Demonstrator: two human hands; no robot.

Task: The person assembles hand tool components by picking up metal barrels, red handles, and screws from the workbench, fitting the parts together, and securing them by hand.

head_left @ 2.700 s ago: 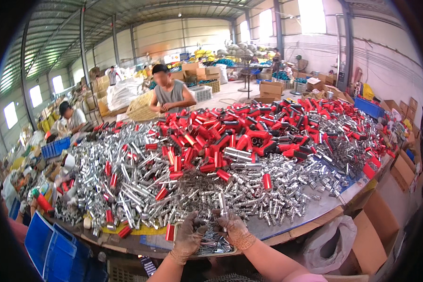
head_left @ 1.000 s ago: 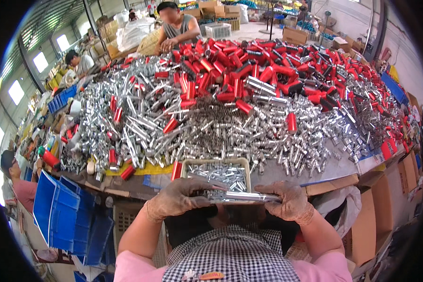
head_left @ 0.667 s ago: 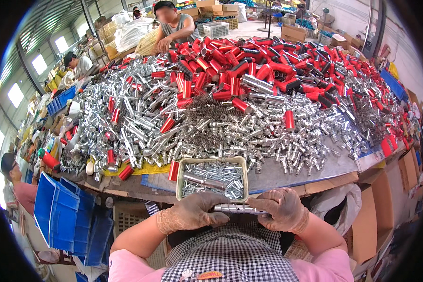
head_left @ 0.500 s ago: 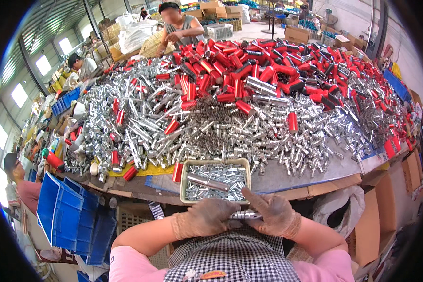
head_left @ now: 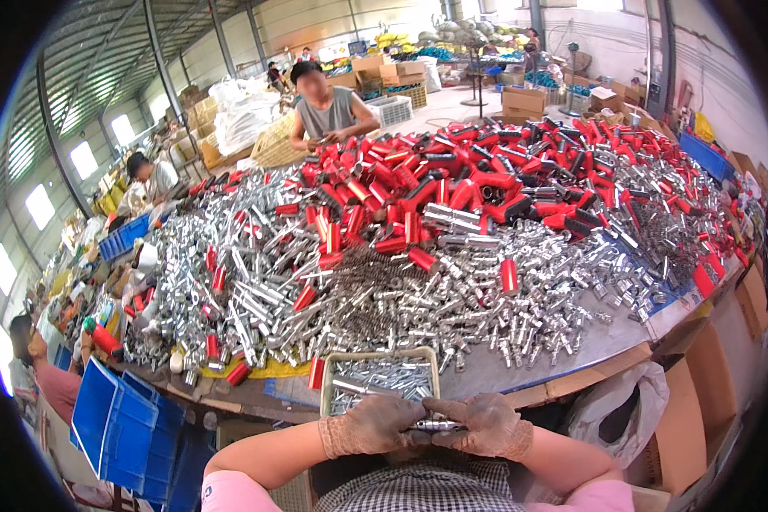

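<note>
- Metal tube (head_left: pixel 439 425), shiny and silver, lies sideways between the left hand (head_left: pixel 375 424) and the right hand (head_left: pixel 483 424), low in front of the person's checked apron (head_left: pixel 401 491).
- The left hand grips the left part of it, with fingers curled in tight.
- The right hand grips the right part, with fingers pressed close on it. The hands hide both ends, so one cannot tell how long it is.
- Both hands wear gloves (head_left: pixel 346 437) that look dirty, grey at the fingers and tan at the wrists.
- Just past the grip sits a pale tray (head_left: pixel 325 384) with many small silver pins (head_left: pixel 401 375) and one fatter rod (head_left: pixel 350 386) in it. The left hand hides some of its near edge.
- Farther past the grip is a big heap of silver metal parts (head_left: pixel 520 320), dark springs (head_left: pixel 358 290) and red and black handles (head_left: pixel 486 181).
- Well to the left of the grip stand blue bins (head_left: pixel 107 418).
- To the right of the grip are a white plastic bag (head_left: pixel 648 414) and a cardboard box (head_left: pixel 683 418).
- Across the heap from the grip is a co-worker (head_left: pixel 326 111) in a grey top.
</note>
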